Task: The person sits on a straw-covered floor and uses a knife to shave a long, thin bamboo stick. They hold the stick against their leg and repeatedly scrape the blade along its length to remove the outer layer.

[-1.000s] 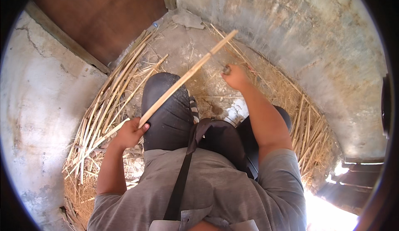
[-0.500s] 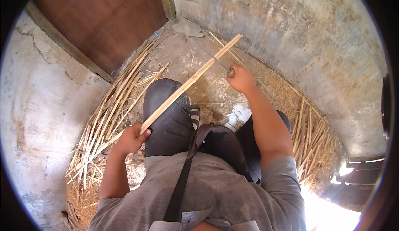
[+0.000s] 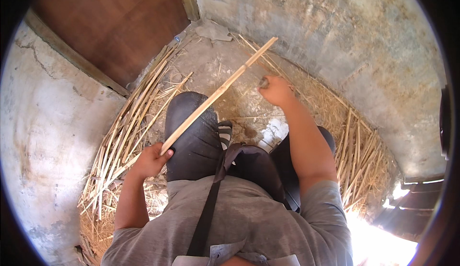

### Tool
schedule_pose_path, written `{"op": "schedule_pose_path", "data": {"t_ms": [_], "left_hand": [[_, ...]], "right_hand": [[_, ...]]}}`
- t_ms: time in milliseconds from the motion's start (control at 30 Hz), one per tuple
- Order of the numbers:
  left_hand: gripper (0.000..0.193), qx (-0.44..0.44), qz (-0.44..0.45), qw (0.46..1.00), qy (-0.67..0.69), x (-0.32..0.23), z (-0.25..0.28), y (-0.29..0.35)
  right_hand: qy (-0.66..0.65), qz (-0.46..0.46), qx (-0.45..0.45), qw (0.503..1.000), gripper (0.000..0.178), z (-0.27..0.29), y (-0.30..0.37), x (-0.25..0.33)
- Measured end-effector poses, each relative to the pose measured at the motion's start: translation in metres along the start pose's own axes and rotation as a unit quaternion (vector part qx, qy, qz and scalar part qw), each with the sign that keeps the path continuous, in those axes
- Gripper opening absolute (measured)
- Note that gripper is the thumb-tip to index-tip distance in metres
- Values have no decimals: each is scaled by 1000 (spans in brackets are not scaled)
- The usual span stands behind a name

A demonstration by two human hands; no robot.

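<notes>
My left hand [image 3: 151, 161] is closed around the near end of a long, pale bamboo strip [image 3: 214, 97]. The strip slants over my left knee, and its far end rises toward the upper right. A joint mark crosses it near that far end. To the right of the strip, my right hand [image 3: 277, 91] is a fist around the handle [image 3: 263, 82] of what looks like a knife. Its blade is too thin and faint to make out now. A small gap shows between this fist and the strip.
Split strips lie in a long pile [image 3: 125, 131] along the left wall, and more are heaped [image 3: 357, 157] at the right. Shavings litter the dirt floor [image 3: 210, 57]. A brown door panel [image 3: 112, 22] stands at the upper left, and a stained wall [image 3: 326, 31] curves behind my right hand.
The view has shifted slightly. A thin, dark blade line reaching from my right fist to the strip showed earlier and is no longer distinct. Both hands keep their holds.
</notes>
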State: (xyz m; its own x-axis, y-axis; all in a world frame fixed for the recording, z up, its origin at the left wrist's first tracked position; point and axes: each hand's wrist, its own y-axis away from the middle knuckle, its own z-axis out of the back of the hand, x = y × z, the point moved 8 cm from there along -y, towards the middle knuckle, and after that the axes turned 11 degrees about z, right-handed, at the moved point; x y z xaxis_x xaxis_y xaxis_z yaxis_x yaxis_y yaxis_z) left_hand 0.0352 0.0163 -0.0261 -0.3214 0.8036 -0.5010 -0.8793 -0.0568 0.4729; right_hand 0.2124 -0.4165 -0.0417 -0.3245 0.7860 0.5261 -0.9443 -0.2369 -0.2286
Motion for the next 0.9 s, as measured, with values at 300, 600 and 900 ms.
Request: {"op": "schedule_pose_path", "data": {"t_ms": [300,600,900], "left_hand": [[35,-36,-17,998,-55,13,5,4],[43,-52,-27,994,-92,11,9,-5],[44,-65,-46,990,-119,16,8,-15]], "right_hand": [[-6,27,116,993,34,-15,2,29],[69,91,232,966,36,-28,4,74],[42,-52,61,996,38,-26,-10,-14]]}}
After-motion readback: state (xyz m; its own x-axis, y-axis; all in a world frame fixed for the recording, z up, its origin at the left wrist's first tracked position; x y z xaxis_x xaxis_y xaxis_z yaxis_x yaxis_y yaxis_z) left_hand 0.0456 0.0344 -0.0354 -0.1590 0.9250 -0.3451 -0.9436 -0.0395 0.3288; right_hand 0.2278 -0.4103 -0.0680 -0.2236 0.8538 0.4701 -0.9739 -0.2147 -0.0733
